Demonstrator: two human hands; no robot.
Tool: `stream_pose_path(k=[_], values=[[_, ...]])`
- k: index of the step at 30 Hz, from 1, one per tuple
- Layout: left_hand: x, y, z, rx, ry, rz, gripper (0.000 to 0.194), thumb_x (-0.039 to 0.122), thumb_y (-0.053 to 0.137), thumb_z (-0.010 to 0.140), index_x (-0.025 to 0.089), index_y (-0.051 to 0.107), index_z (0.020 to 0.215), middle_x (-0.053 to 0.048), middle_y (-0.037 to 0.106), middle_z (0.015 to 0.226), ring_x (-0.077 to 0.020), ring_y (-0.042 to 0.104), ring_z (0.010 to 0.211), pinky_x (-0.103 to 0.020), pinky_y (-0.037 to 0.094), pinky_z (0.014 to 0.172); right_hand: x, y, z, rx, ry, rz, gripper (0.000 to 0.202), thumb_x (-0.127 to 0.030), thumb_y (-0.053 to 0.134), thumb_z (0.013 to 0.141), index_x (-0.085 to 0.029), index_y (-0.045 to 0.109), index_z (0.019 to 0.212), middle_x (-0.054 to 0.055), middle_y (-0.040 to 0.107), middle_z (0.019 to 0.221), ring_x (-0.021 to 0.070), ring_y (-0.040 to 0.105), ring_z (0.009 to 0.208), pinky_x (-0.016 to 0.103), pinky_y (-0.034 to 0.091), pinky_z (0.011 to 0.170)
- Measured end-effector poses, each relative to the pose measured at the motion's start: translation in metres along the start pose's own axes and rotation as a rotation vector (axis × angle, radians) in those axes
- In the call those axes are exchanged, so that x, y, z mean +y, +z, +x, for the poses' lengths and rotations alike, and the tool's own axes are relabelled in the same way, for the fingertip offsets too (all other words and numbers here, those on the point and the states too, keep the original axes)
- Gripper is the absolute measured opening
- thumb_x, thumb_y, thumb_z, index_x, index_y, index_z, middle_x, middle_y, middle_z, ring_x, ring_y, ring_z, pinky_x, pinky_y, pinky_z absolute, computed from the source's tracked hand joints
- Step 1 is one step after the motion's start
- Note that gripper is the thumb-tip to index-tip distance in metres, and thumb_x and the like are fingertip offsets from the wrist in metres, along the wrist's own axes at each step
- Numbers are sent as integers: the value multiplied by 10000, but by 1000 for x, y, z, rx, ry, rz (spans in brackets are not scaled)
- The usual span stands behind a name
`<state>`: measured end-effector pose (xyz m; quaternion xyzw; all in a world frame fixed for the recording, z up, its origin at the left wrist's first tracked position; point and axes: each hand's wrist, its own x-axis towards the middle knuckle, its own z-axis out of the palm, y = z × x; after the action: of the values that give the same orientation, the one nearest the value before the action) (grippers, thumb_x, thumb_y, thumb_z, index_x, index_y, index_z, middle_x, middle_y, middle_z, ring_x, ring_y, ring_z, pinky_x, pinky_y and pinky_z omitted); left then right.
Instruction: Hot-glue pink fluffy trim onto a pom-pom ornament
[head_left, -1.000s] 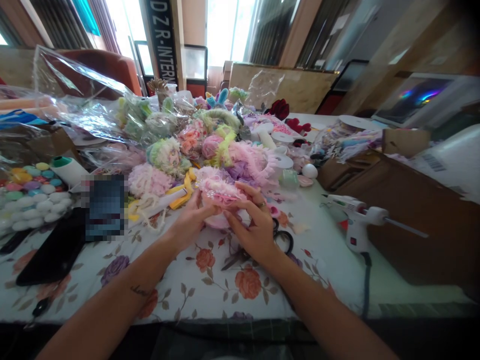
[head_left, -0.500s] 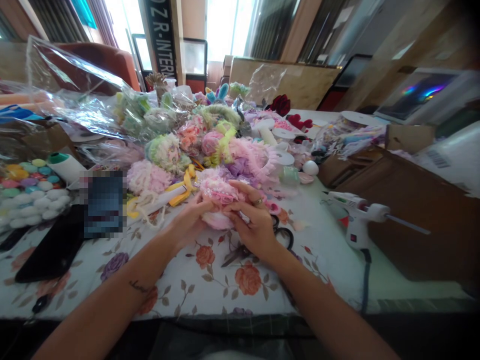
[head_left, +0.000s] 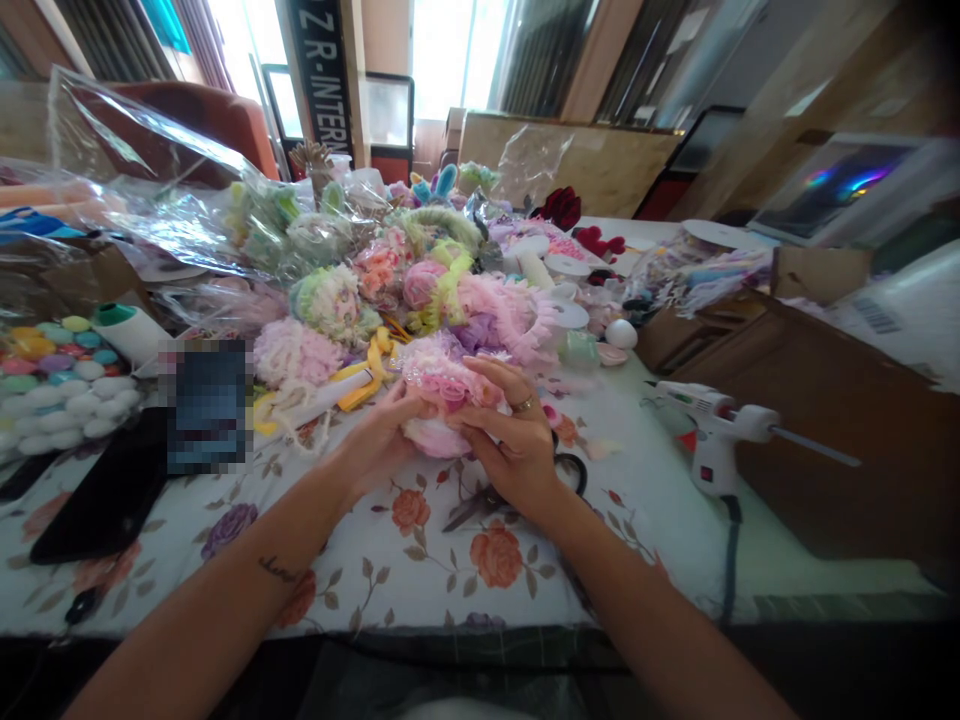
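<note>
A fluffy pink ball trimmed with lace and ribbon [head_left: 442, 390] is held between both hands above the flowered tablecloth. My left hand [head_left: 386, 430] grips its left side, thumb toward the front. On the other side, my right hand [head_left: 517, 430], wearing a ring, presses thumb and fingers against it. The fingers behind the ball are hidden. Scissors with black handles [head_left: 480, 508] lie on the cloth beneath my right hand, which covers part of them. Just past the ball rises a heap of pastel yarn and trims [head_left: 420, 270].
A white glue gun [head_left: 716, 430] stands at the right beside a cardboard box [head_left: 825, 450]. On the left lie a black phone [head_left: 101, 490], a thread cone [head_left: 131, 335] and a bag of coloured pompoms [head_left: 67, 400]. A yellow ribbon [head_left: 367, 375] rests near my left hand.
My right hand has shifted slightly to the right, its upper fingers more bent over the pink ball. The left hand keeps nearly the same place.
</note>
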<state>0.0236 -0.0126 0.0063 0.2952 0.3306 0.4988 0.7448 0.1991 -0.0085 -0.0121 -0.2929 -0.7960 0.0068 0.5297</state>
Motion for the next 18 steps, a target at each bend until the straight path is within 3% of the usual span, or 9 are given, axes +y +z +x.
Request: stream_pose_path(k=[10, 18], values=[[0, -6, 4, 79, 32, -33, 273, 111, 727, 638, 163, 642, 892, -11, 658, 820, -150, 606, 740, -266, 511, 670, -5, 0, 2, 56, -30, -103, 178, -170, 630, 917, -279, 771, 935, 69, 662, 1367, 280, 594, 1287, 513, 531, 1038], [1, -4, 3, 74, 38, -21, 296, 114, 709, 628, 164, 684, 918, -19, 672, 845, -157, 613, 764, -262, 506, 674, -7, -1, 0, 119, 72, -122, 179, -207, 656, 906, -294, 759, 1023, 80, 638, 1394, 316, 600, 1278, 550, 508, 1058]])
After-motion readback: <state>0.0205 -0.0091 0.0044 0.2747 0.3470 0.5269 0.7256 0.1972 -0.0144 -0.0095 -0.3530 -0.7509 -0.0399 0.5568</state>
